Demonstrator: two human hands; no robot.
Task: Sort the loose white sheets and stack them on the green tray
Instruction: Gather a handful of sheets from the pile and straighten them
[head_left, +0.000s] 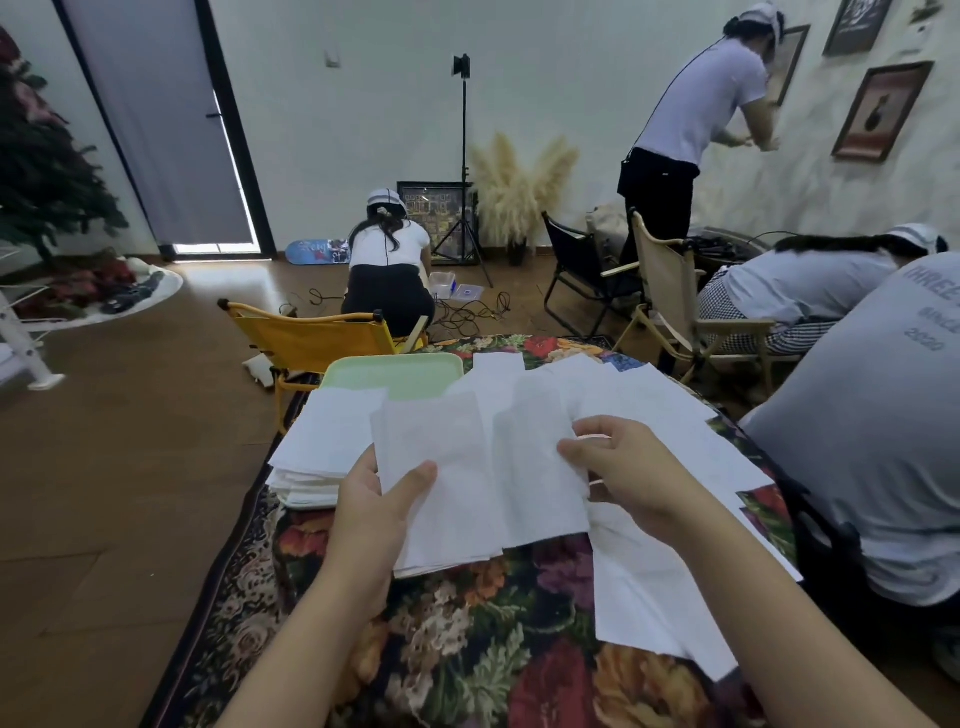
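Beside green tray (393, 370), hands (498, 483) gripping sheets (483, 467)

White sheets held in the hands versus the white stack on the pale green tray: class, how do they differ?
The held white sheets are lifted and fanned, gripped by the left hand and right hand; the white stack lies flat and untouched on the pale green tray. The stack looks thicker. Both are plain white paper.

The tray (395, 371) sits at the table's (493, 649) far left; a sheet stack (322, 441) lies on its near end, loose sheets (665, 415) to its right.
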